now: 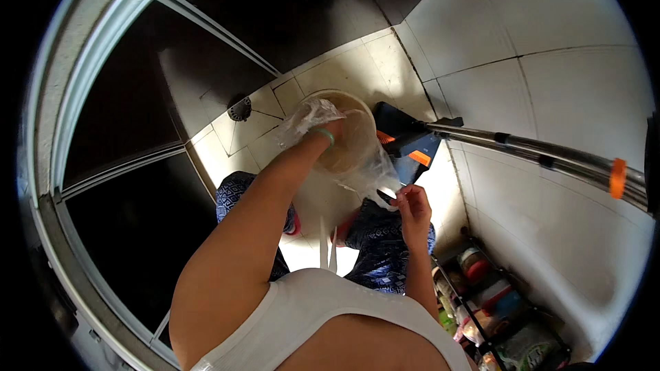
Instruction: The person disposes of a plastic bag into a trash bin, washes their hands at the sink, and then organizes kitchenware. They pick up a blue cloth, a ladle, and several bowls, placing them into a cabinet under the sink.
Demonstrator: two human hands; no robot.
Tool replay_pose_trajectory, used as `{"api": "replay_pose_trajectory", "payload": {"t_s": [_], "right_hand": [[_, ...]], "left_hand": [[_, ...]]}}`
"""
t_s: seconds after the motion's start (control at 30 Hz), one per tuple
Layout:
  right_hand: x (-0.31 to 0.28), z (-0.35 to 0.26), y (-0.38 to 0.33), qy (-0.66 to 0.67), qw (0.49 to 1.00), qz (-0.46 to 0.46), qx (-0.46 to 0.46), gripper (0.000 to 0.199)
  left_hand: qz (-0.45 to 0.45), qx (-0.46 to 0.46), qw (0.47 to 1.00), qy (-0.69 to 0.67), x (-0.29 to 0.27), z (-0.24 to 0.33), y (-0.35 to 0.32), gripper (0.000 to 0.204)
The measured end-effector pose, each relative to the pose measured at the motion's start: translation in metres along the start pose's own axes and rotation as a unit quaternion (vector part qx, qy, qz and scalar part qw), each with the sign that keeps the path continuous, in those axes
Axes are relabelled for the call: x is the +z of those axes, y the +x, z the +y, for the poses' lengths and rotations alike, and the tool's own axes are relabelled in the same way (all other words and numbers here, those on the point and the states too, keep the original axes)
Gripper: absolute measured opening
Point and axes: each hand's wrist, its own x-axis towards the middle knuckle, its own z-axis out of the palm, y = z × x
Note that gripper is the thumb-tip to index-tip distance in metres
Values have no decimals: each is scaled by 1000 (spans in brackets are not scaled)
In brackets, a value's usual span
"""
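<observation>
A round cream-coloured bin [357, 105] stands on the floor in front of me, between my feet and the dark panels. Over its mouth hangs a clear plastic bag [371, 173], draped down its near right side. My left hand [333, 127] reaches into the mouth of the bin, with a green band at the wrist. Its fingers are hidden by the bag and the rim. To the right, above my knee, my right hand [414, 209] is closed, thumb and fingers pinching the edge of the bag.
A black dustpan with orange parts [405, 141] sits right of the bin; metal poles [536, 154] lean from it along the tiled wall [481, 103]. A round floor drain [239, 108] lies left. A black rack [491, 302] with colourful packages stands lower right. Dark panels [275, 7] line the far side.
</observation>
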Motion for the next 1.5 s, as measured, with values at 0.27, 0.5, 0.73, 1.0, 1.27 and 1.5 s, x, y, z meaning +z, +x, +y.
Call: {"api": "replay_pose_trajectory", "payload": {"t_s": [0.27, 0.5, 0.73, 1.0, 1.27, 1.5], "right_hand": [[-15, 15, 69, -411, 900, -39, -138, 18], [5, -13, 73, -515, 834, 68, -188, 28], [52, 23, 126, -547, 814, -121, -151, 21], [3, 10, 158, -542, 800, -31, -255, 42], [-9, 63, 198, -456, 880, -125, 39, 25], [2, 50, 159, -455, 875, -39, -164, 46]], "left_hand": [[-266, 163, 927, 207, -54, 36, 16, 33], [-192, 185, 928, 260, -141, 45, -40, 29], [59, 275, 949, 146, -155, -1, -22, 56], [63, 136, 972, 181, -192, -17, 0, 77], [-210, -5, 898, -387, -168, -63, 26, 70], [-19, 5, 869, -494, -145, -96, -51, 60]]}}
